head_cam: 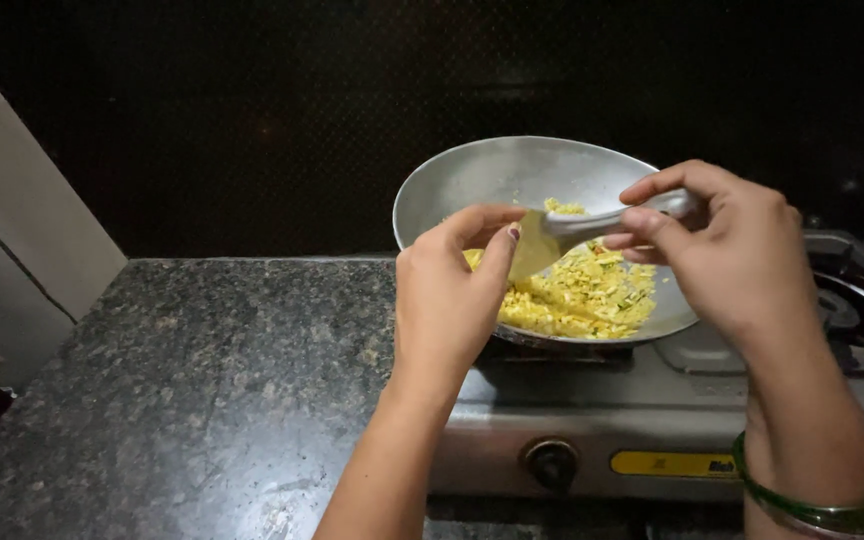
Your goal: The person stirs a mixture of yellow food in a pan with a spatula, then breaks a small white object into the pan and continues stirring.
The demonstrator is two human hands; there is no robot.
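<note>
Dark speckled stone countertop [182, 380] fills the near left, with a steel gas stove [592, 420] set on it under my hands and a black wall behind. I see my right hand [732, 250] pinching the handle of a pale spatula [572, 232] between thumb and forefinger, the other fingers curled loosely beneath; the grip is closed on the handle. The spatula blade, smeared yellow, reaches toward my left hand [447, 295], whose thumb and forefinger are drawn close together at the blade's edge and touch it, the remaining fingers half folded. Just beyond and below both hands sits a round metal pan [482, 175] on the burner, holding crumbly yellow food [582, 295] heaped on its near side. A green bangle [812, 510] circles my right wrist.
</note>
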